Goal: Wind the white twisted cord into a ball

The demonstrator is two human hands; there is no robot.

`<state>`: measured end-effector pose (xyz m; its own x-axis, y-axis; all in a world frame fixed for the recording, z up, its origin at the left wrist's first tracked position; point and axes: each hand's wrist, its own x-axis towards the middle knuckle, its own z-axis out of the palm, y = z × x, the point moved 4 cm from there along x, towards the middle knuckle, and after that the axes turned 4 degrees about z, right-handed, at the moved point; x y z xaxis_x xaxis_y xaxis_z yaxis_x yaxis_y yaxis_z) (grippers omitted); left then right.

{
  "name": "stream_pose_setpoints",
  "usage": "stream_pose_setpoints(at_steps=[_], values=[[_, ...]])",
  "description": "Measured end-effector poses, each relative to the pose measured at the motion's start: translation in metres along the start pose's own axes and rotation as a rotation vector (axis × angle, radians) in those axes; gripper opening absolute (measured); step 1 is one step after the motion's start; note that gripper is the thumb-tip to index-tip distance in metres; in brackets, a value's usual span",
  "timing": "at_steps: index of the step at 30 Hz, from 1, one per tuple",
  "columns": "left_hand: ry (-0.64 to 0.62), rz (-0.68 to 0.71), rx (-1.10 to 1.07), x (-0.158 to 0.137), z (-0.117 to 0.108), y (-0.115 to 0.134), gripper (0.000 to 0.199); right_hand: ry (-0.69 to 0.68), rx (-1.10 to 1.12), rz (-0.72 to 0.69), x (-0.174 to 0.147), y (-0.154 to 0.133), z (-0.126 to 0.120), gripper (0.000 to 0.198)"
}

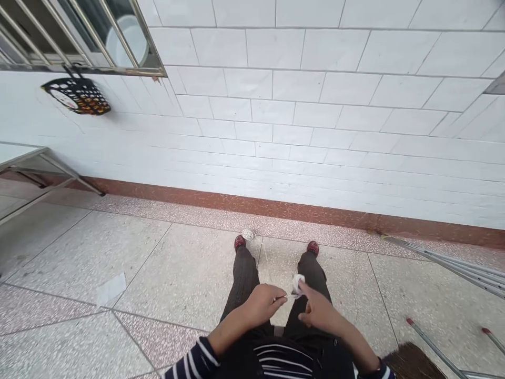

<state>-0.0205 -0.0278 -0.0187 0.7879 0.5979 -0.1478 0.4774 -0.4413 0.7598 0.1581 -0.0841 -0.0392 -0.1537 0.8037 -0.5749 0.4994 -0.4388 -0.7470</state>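
- We see a small white wadded bundle point(299, 284) in mid-air in front of our dark trousers point(245, 271); it is our landmark.
- Our left hand point(263, 305), left of the bundle, is nearly closed, thumb and fingers pinching a thin pale strand point(290, 296) that stretches toward the bundle.
- Our right hand point(317, 310), just below and right of the bundle, is partly spread: its forefinger reaches up against the bundle, while the thumb stands apart lower down. We cannot tell how its other fingers sit, as they are hidden.
- Beyond the bundle and to its left, we see a small round white object with ridged lines point(248, 234) on the speckled floor, beside one of our dark red shoes point(239, 242).
- Well left of the bundle, we see a flat white rectangular sheet point(111, 289) on the floor.
- To the right of the bundle and nearer us, we see dark brown bristles point(412, 363) and a grey metal tube with a red tip point(432, 345).
- Far beyond and left of the bundle, a black perforated basket point(84, 97) hangs below metal window bars point(92, 31).
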Motion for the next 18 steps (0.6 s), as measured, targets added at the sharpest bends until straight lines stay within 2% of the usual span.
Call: stream_pose_setpoints(at_steps=[2,5,7,10,12,15,18], values=[[0.026,0.065,0.076,0.003,-0.007,0.0,0.031,-0.161,0.073,-0.013,-0.005,0.001,0.017,0.093],[0.036,0.106,0.053,0.01,-0.014,0.0,0.033,-0.377,0.339,-0.104,-0.016,-0.01,0.027,0.076],[0.073,0.078,0.002,0.015,-0.019,-0.001,0.034,-0.438,0.491,-0.143,-0.023,-0.017,0.024,0.074],[0.127,-0.002,-0.086,0.02,-0.019,-0.006,0.036,-0.49,0.694,-0.193,-0.031,-0.029,0.018,0.082],[0.117,-0.051,-0.16,0.021,-0.01,-0.011,0.036,-0.485,0.822,-0.271,-0.033,-0.038,0.013,0.085],[0.05,-0.101,-0.236,0.021,0.01,-0.014,0.031,-0.371,0.923,-0.397,-0.027,-0.048,0.002,0.091],[-0.01,-0.119,-0.163,0.016,0.022,-0.011,0.028,-0.2,0.744,-0.369,-0.008,-0.039,-0.006,0.093]])
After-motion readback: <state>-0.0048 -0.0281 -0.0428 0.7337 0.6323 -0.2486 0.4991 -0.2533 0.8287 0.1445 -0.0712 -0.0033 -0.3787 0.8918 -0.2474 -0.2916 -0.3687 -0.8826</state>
